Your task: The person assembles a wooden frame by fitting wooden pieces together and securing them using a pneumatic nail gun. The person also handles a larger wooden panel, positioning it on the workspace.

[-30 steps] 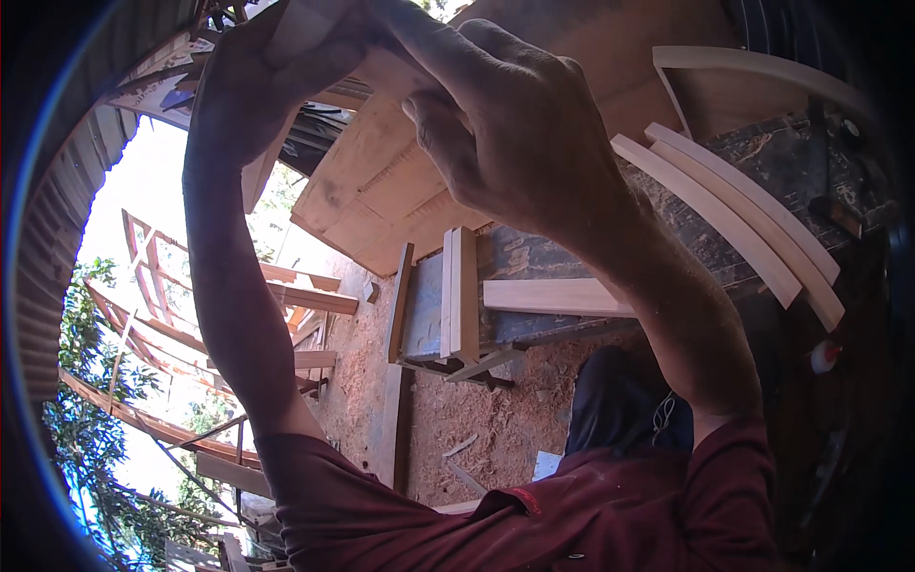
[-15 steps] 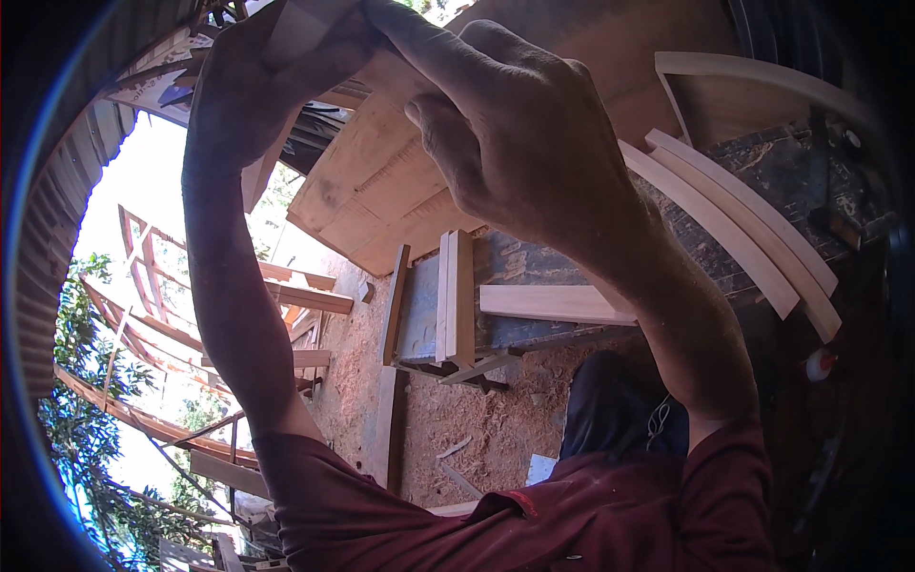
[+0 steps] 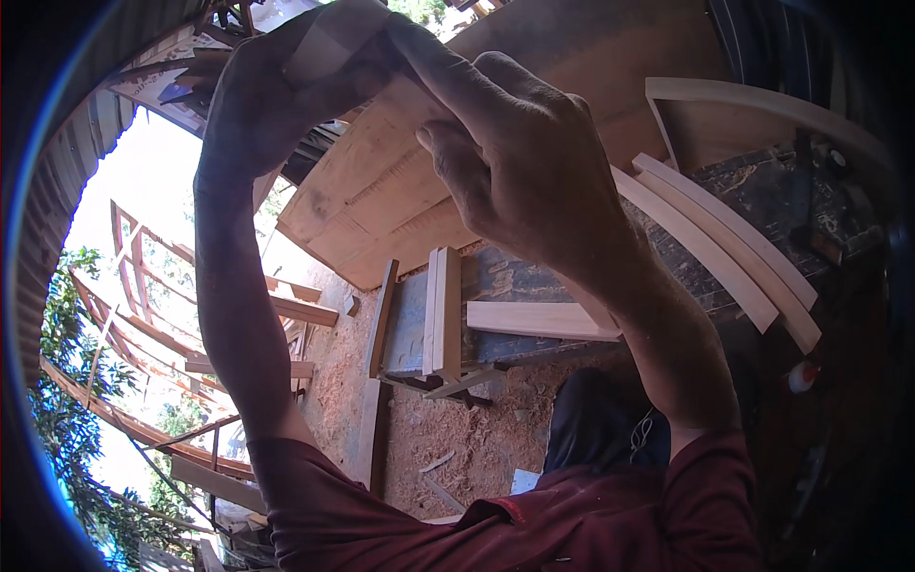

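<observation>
Both my arms are raised, with the hands close together at the top of the head view. My left hand (image 3: 262,95) is closed around a pale wooden piece (image 3: 335,40), whose upper end runs out of the picture. My right hand (image 3: 538,157) grips the same piece from the other side, its index finger stretched along it and its thumb bent below. Dim light and the fingers hide much of the piece, so its full shape cannot be made out.
Below lies a dark workbench (image 3: 510,276) bearing a squared wooden block (image 3: 444,310), a flat board (image 3: 538,319) and curved wooden strips (image 3: 724,248). Large plywood panels (image 3: 372,200) stand behind. A curved frame piece (image 3: 762,100) is at the far right; wood shavings (image 3: 496,429) cover the ground.
My hands and the held wooden piece have shifted slightly right and down in the picture. The bench and the background have moved a little left as the view turned. The grip looks the same.
</observation>
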